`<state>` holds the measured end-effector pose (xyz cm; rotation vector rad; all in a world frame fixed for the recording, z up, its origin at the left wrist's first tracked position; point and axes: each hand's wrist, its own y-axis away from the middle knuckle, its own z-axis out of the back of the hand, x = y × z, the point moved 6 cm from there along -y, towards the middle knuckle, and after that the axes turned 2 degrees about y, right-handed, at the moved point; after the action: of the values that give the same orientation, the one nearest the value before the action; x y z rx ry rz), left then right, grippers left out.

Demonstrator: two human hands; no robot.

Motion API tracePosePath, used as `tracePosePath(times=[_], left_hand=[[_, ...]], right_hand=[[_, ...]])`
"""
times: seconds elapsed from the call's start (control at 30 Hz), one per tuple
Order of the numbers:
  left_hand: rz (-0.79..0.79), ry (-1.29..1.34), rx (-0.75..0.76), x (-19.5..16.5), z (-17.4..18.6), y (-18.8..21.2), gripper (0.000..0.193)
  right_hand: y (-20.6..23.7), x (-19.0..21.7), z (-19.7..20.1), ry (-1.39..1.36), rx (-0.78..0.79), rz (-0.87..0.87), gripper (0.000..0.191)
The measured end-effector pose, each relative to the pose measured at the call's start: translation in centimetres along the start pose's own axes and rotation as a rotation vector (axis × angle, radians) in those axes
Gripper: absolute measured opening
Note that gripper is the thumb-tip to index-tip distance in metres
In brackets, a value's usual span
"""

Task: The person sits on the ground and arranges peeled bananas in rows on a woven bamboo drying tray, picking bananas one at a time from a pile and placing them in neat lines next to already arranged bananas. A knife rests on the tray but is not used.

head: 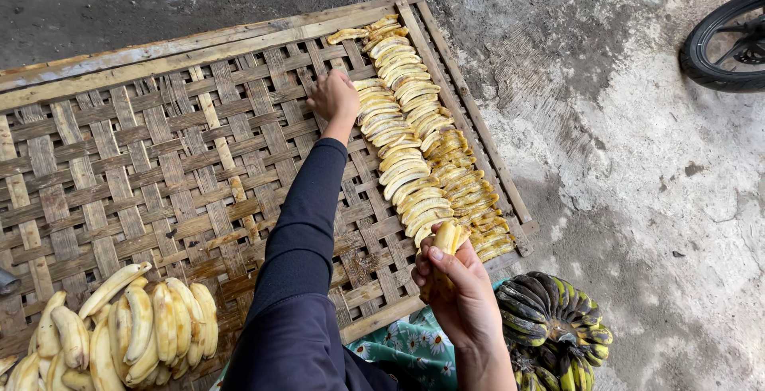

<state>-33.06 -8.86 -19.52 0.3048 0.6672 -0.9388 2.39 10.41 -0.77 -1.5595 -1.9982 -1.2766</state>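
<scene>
Banana slices (414, 144) lie in two long rows down the right side of a woven bamboo tray (159, 160), overlapping too closely to count. The left hand (335, 98), on a dark-sleeved arm stretched across the weave, rests curled just beside the upper part of the inner row, fingertips down at the slices; whether it pinches one I cannot tell. The right hand (458, 291) is closed around one peeled banana (446, 239), held upright near the tray's near edge, at the lower end of the rows.

One pile of peeled bananas (119, 327), roughly a dozen or more, sits on the tray's near left corner. One bunch of unpeeled bananas (554, 323), dark green and yellow, lies on the ground right of the right hand, beside a floral cloth (398, 351).

Most of the weave left of the rows is bare. The wooden frame borders the rows closely on the right. Beyond it is rough concrete ground (637, 160), with one black wheel (729, 40) at the far right.
</scene>
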Motion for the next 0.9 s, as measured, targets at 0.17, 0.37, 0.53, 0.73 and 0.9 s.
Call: tracePosePath(times=[0.17, 0.37, 0.53, 0.73, 0.9], left_hand=[[-0.426, 0.172, 0.265, -3.9, 0.1, 6.6, 0.021], [0.227, 1.159, 1.284, -3.6, 6.4, 23.4, 0.047], [0.353, 1.358, 1.472, -3.1, 12.4, 26.8, 0.043], [0.294, 1.479, 1.188, -1.6, 9.5, 21.6, 0.026], [0.49, 1.499, 0.897, 2.5, 4.8, 17.1, 0.023]], right_hand=[[-0.5, 0.1, 0.4, -0.031, -0.017, 0.009, 0.038], [-3.2, 1.1, 1.4, -0.014, 0.03, 0.071, 0.036], [-7.4, 2.1, 0.7, 0.466, 0.045, 0.274, 0.049], [-13.3, 2.5, -3.2, 1.216, 0.109, 0.5, 0.04], [-20.6, 1.5, -4.3, 1.262, 0.238, 0.34, 0.031]])
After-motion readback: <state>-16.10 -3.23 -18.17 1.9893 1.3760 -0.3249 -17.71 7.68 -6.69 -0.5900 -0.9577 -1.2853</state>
